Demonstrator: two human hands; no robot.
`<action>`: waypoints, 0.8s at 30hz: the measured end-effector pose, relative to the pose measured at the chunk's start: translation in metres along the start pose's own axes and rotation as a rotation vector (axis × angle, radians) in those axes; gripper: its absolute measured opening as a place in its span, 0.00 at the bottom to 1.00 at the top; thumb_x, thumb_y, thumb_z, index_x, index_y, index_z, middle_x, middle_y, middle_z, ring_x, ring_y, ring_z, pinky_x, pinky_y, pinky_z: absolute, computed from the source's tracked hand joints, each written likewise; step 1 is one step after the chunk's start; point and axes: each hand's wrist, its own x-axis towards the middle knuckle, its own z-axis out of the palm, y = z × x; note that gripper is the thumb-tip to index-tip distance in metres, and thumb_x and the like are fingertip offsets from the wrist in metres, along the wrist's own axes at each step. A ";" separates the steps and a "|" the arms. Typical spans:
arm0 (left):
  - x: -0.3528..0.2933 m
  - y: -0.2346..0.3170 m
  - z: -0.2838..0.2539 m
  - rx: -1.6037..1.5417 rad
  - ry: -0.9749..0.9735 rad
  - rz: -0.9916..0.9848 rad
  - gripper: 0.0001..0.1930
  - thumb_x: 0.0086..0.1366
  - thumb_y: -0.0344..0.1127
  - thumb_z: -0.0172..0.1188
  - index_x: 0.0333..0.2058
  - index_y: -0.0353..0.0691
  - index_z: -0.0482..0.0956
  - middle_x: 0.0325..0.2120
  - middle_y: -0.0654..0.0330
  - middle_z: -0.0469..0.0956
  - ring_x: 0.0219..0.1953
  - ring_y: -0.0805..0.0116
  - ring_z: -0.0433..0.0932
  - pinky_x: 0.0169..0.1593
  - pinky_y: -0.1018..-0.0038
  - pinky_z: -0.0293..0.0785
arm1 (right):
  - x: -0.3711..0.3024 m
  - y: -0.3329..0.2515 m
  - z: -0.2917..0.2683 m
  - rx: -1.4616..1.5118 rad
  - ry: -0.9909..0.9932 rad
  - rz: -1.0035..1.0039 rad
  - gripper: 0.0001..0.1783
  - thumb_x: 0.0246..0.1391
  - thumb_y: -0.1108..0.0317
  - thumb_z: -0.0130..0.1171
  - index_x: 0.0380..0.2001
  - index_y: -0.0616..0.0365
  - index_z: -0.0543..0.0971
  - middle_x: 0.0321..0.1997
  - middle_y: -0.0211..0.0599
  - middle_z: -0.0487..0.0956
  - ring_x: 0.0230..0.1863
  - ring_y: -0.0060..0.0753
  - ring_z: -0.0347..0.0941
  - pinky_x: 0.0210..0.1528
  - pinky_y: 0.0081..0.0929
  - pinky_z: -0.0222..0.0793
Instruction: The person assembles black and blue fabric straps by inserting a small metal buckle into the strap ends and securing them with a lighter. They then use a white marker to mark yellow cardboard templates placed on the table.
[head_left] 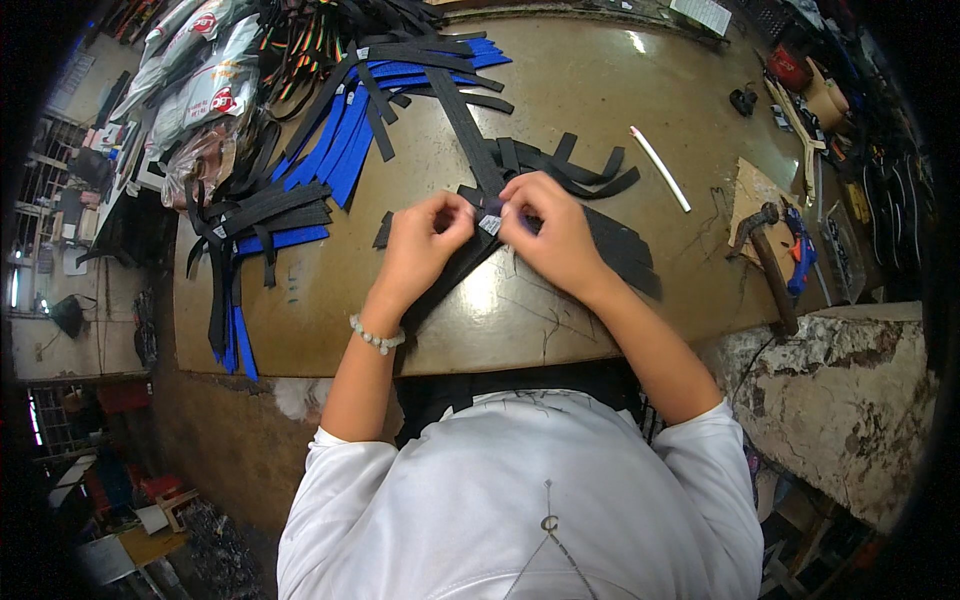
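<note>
Both my hands meet over a bundle of flat black webbing straps (622, 250) on the table. My left hand (428, 248) is closed in a pinch at the left side of the bundle's middle. Opposite it, my right hand (552, 232) pinches a black strap that crosses the bundle. A small white tag (490, 224) shows between my fingertips. The fingers partly hide the crossing strap. One long black strap (460, 125) runs from the far side toward my hands. Loose black strap ends (590, 180) curl just beyond the right hand.
Bundles of blue straps (348, 150) and black straps (275, 210) lie at the left. Plastic-wrapped packages (210, 90) are piled at the far left. A white stick-like marker (660, 168) lies right of my hands. A hammer (770, 260) and a blue tool (800, 250) rest at the right edge.
</note>
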 end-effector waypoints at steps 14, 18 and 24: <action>0.058 0.026 -0.025 0.931 -0.306 0.520 0.30 0.50 0.20 0.58 0.54 0.50 0.75 0.58 0.54 0.67 0.63 0.47 0.61 0.60 0.53 0.63 | 0.011 0.027 -0.030 0.999 0.325 0.626 0.10 0.64 0.63 0.49 0.35 0.58 0.72 0.33 0.35 0.74 0.32 0.25 0.71 0.33 0.24 0.69; 0.104 0.020 -0.043 0.611 -0.541 0.673 0.19 0.51 0.32 0.67 0.45 0.42 0.80 0.46 0.54 0.77 0.50 0.54 0.74 0.54 0.64 0.70 | 0.011 0.030 -0.030 1.040 0.327 0.641 0.10 0.64 0.63 0.50 0.34 0.58 0.72 0.32 0.34 0.74 0.32 0.25 0.70 0.33 0.24 0.69; 0.164 0.046 -0.136 0.618 -0.103 0.771 0.16 0.56 0.34 0.67 0.43 0.38 0.81 0.38 0.53 0.81 0.39 0.59 0.80 0.44 0.69 0.75 | 0.012 0.036 -0.034 1.152 0.356 0.690 0.09 0.63 0.63 0.51 0.34 0.58 0.72 0.31 0.34 0.74 0.32 0.26 0.70 0.33 0.24 0.69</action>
